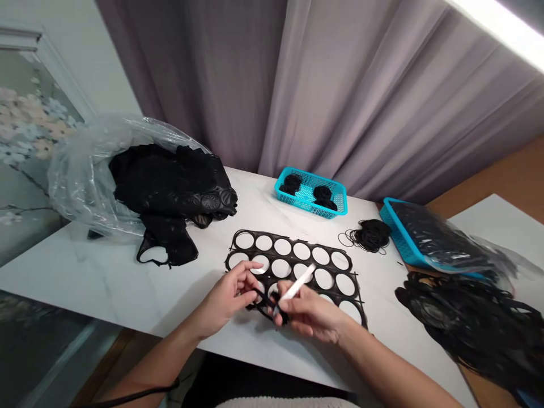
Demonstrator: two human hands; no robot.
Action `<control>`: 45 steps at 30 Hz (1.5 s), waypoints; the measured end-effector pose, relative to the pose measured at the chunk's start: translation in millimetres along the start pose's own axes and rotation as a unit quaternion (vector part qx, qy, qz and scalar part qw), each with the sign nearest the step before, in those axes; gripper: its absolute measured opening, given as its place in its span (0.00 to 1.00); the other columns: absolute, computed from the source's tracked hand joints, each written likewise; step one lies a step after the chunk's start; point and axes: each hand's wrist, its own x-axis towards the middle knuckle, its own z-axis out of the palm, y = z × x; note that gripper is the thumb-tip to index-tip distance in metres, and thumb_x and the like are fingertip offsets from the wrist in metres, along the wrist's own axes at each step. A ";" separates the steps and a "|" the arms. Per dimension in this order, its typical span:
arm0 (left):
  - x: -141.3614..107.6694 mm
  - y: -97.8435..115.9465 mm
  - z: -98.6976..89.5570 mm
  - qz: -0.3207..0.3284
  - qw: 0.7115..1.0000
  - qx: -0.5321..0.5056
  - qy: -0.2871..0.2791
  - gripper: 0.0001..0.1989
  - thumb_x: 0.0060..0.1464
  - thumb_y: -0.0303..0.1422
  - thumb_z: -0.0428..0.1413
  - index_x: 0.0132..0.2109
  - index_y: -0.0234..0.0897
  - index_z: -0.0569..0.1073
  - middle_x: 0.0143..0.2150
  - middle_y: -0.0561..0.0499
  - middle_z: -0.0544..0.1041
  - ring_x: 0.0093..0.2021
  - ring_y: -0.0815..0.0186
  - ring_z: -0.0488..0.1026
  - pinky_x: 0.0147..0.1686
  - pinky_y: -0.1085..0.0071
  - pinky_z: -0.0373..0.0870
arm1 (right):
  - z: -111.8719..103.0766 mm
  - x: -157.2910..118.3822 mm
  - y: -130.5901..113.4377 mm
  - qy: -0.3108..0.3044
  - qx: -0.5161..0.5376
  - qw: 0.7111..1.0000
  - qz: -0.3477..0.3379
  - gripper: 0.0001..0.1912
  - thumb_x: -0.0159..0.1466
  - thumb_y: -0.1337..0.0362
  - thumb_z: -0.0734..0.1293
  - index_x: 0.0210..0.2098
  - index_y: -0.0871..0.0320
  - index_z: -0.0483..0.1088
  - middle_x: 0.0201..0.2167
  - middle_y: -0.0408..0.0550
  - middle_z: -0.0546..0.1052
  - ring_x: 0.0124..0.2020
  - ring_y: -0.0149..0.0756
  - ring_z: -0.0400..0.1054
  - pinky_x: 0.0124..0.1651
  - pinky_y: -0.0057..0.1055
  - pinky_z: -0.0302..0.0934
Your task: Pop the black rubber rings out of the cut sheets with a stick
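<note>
My left hand is closed, thumb and fingertips pinching a black ring-shaped strip. My right hand is closed round a slim white-handled tool, held slantwise like a pen, its lower end at the black strip. The fingers of the right hand also touch the strip, and blur hides its exact shape. Beneath both hands lies a flat black sheet with rows of round holes, the white table showing through them. The hands cover part of its near rows.
A clear plastic bag of black moulded pieces stands at left. Behind the sheet is a turquoise basket with black bundles. To the right are a pile of thin black rings, another turquoise basket and heaped black strips.
</note>
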 end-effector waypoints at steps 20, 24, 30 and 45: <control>-71.5 -54.8 35.3 0.213 0.747 0.610 0.157 0.18 0.65 0.32 0.51 0.59 0.32 0.70 0.59 0.40 0.73 0.61 0.52 0.68 0.57 0.54 0.67 | 6.3 29.3 13.1 0.099 -0.502 0.836 -0.198 0.10 0.62 0.66 0.66 0.26 0.56 0.62 0.33 0.46 0.75 0.35 0.36 0.68 0.37 0.30 0.59; -73.2 -54.2 34.0 0.215 0.750 0.606 0.156 0.18 0.65 0.31 0.51 0.59 0.33 0.70 0.60 0.40 0.72 0.62 0.53 0.67 0.58 0.55 0.67 | 6.9 28.8 15.5 0.108 -0.521 0.822 -0.201 0.10 0.62 0.68 0.66 0.26 0.55 0.61 0.33 0.45 0.76 0.36 0.36 0.68 0.38 0.30 0.59; -72.3 -55.8 33.8 0.223 0.747 0.607 0.155 0.17 0.64 0.30 0.50 0.58 0.31 0.71 0.59 0.40 0.73 0.62 0.52 0.67 0.57 0.54 0.68 | 8.1 29.4 15.3 0.113 -0.552 0.796 -0.219 0.10 0.61 0.71 0.66 0.27 0.56 0.62 0.33 0.44 0.75 0.35 0.35 0.68 0.39 0.30 0.59; -71.0 -55.6 35.4 0.226 0.750 0.599 0.167 0.18 0.65 0.30 0.49 0.60 0.33 0.70 0.59 0.42 0.73 0.61 0.54 0.69 0.57 0.57 0.70 | -28.7 40.2 -38.1 0.325 -0.706 0.536 -0.330 0.10 0.67 0.68 0.57 0.28 0.54 0.58 0.27 0.46 0.67 0.30 0.38 0.58 0.33 0.33 0.51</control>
